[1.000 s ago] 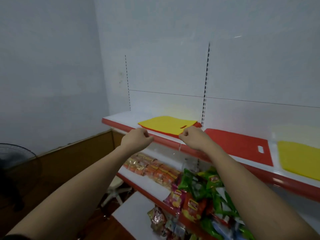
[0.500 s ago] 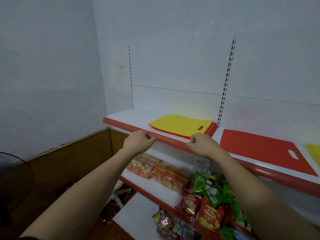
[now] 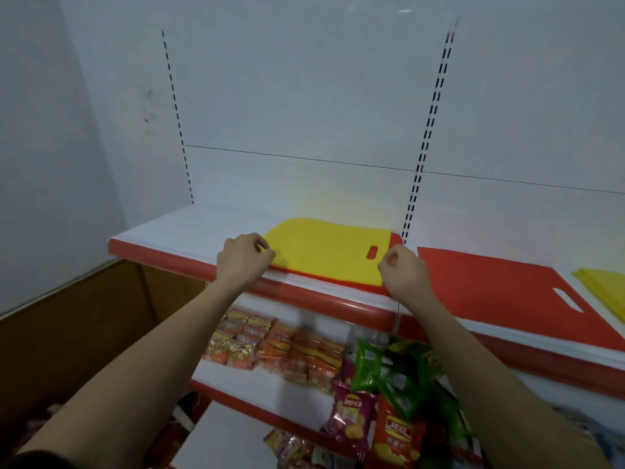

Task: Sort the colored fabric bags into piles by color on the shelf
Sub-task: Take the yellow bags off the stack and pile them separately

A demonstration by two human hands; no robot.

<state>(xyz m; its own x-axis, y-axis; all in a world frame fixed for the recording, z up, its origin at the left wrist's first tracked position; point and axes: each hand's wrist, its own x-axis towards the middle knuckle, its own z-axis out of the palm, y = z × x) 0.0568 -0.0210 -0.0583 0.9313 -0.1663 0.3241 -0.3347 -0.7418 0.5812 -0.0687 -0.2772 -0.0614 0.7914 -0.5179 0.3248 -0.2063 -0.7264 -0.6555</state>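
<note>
On the top shelf (image 3: 189, 228), a yellow bag (image 3: 324, 248) lies flat on a red bag (image 3: 396, 239), of which only a corner at the right and a thin strip along the front edge show. The left hand (image 3: 244, 258) pinches the yellow bag's near left corner between thumb and curled fingers. The right hand (image 3: 402, 270) is curled at the near right corner; its fingertips are turned away, so whether it actually holds the fabric cannot be told. Just right of the slotted upright, a second red bag (image 3: 500, 292) lies flat, handle slot toward the right. Beyond it a yellow pile (image 3: 605, 286) is cut off by the frame edge. Snack packets (image 3: 372, 377) crowd the lower shelf, partly hidden behind both forearms.
</note>
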